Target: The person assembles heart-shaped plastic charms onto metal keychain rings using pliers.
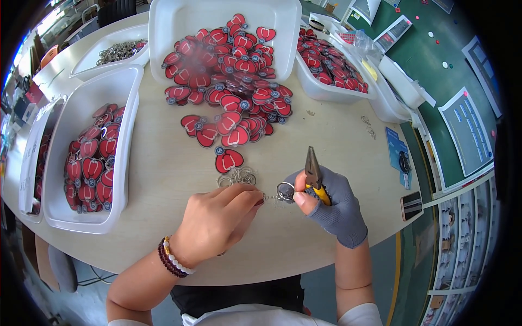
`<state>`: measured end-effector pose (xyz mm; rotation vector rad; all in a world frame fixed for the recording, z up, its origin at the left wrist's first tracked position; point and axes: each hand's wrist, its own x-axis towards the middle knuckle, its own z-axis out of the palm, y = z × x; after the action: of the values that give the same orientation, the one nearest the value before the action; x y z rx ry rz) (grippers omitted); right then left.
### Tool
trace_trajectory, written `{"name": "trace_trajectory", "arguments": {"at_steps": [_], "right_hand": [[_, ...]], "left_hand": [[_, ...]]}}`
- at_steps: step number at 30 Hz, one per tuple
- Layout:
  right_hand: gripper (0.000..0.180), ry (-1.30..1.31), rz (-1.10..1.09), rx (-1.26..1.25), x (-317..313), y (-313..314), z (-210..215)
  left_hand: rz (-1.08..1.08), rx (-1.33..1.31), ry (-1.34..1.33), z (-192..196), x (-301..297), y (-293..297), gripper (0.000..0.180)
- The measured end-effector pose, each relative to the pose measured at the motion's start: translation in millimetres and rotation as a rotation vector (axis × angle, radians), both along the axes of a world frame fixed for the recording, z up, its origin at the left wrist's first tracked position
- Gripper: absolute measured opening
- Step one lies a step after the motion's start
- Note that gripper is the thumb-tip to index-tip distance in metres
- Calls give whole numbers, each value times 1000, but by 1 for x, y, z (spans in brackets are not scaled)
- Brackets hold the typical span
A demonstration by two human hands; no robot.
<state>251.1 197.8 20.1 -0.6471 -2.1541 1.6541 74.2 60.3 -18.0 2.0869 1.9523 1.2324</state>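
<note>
My right hand (340, 209), in a grey fingerless glove, is closed around pliers (312, 171) with yellow grips, jaws pointing away from me. Its thumb and forefinger also pinch a silver split ring (285, 190). Small chain links (272, 198) show between that ring and my left fingertips. My left hand (220, 217), bare with beaded bracelets at the wrist, is closed with its fingertips together; what they hold is hidden. Just beyond it lies a small heap of metal rings (237, 177). A red apple-shaped tag (229, 160) lies beyond the heap.
Red tags (234, 103) spill from a tipped white bin (157, 32) onto the table. More tags fill bins at left (126, 157) and right (331, 96). A tray (81, 66) of metal rings stands far left. A phone (411, 206) lies at the right edge.
</note>
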Motion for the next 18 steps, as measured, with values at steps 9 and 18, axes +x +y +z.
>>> {"name": "trace_trajectory", "arguments": {"at_steps": [9, 18], "right_hand": [[8, 108, 5, -8, -1, 0, -4], [8, 64, 34, -36, -2, -1, -2]], "left_hand": [[-53, -114, -110, -4, 2, 0, 16], [-43, -111, -112, -5, 3, 0, 15]]}}
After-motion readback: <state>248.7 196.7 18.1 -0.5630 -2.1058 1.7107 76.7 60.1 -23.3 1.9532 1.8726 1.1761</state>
